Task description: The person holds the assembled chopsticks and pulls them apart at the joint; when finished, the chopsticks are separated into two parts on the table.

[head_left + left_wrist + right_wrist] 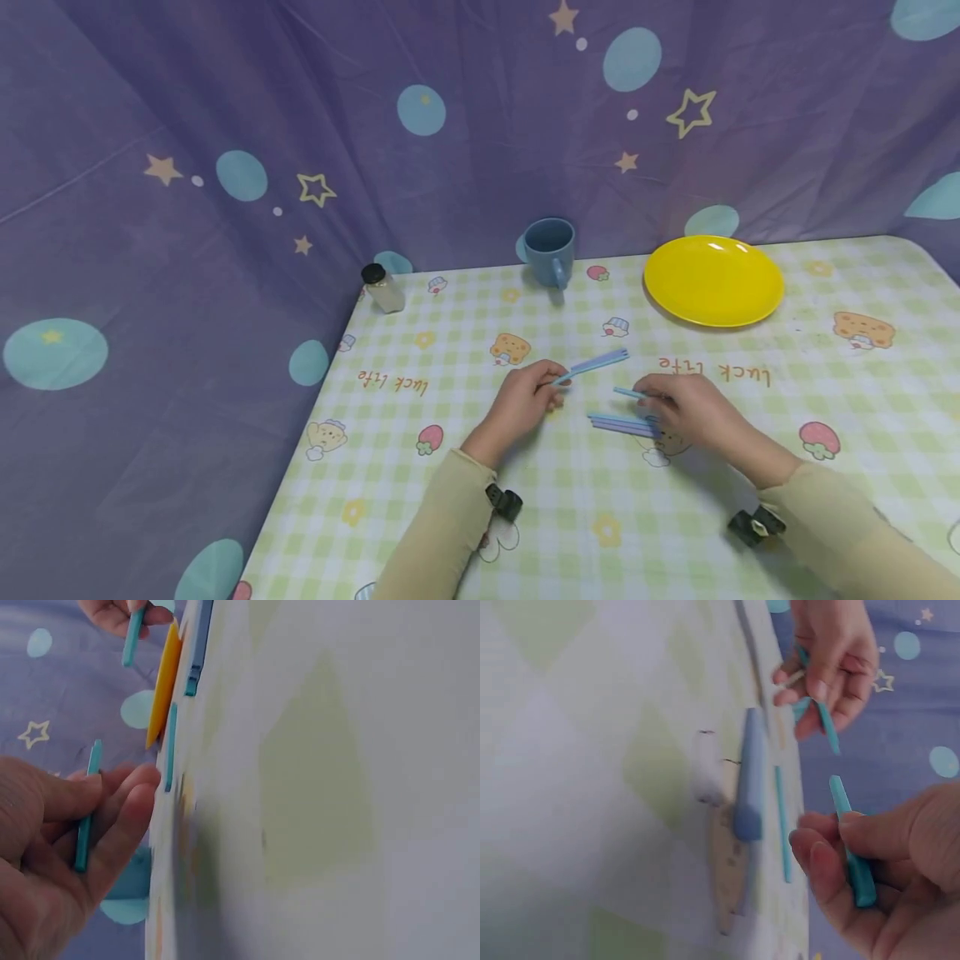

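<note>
Near the table's middle my left hand [523,398] pinches a thin teal stick [88,814] between thumb and fingers. Just beyond those fingertips lies a small group of light-blue and purple sticks [600,360]. To the right, my right hand [688,405] pinches another teal stick [847,832], raised off the cloth in the right wrist view. Below that hand, a second group of blue and purple sticks [618,426] lies side by side, its right end partly covered by the fingers. What the sticks are made for cannot be told.
A blue mug [550,250] stands at the back edge, with a yellow plate [712,283] to its right. At the back left corner is a small black-capped jar [384,290]. A checked cloth [555,533] covers the table; a purple curtain [480,167] hangs behind.
</note>
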Demonstrator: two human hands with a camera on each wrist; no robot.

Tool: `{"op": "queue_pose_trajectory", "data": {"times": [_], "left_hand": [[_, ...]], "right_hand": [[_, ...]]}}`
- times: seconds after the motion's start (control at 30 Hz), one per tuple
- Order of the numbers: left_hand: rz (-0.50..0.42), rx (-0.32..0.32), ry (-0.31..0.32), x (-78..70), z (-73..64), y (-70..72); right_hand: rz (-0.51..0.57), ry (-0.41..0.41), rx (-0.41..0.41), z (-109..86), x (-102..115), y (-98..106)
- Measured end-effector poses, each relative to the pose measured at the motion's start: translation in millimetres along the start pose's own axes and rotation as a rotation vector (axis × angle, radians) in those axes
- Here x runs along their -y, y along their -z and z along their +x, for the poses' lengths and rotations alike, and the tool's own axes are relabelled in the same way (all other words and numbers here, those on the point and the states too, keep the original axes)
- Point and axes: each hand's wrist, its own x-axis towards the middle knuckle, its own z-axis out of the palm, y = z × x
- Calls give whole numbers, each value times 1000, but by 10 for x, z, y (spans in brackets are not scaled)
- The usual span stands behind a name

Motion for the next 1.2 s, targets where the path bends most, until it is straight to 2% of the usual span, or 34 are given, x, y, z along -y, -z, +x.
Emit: {"op": "queue_pose_trajectory", "data": {"times": [0.13,0.3,0.5,0.67,0.83,1.2], "left_hand": [[-3,-80,80,-44,116,-82],[52,-168,133,-90,259,-185],[94,-210,169,-80,401,-295],[187,-215,164,-94,496,-354],[270,-187,150,-114,555,-383],[341,-137,154,-150,661,-439]], "right_hand": [[-20,-76,-37,28,-22,-120],[8,-203,-50,72,-6,-227],[77,-254,-48,111,6,-302],[100,-267,-25,134,-5,-339],[111,-264,-4,141,-25,-365],[97,-255,22,141,-31,-368]]}}
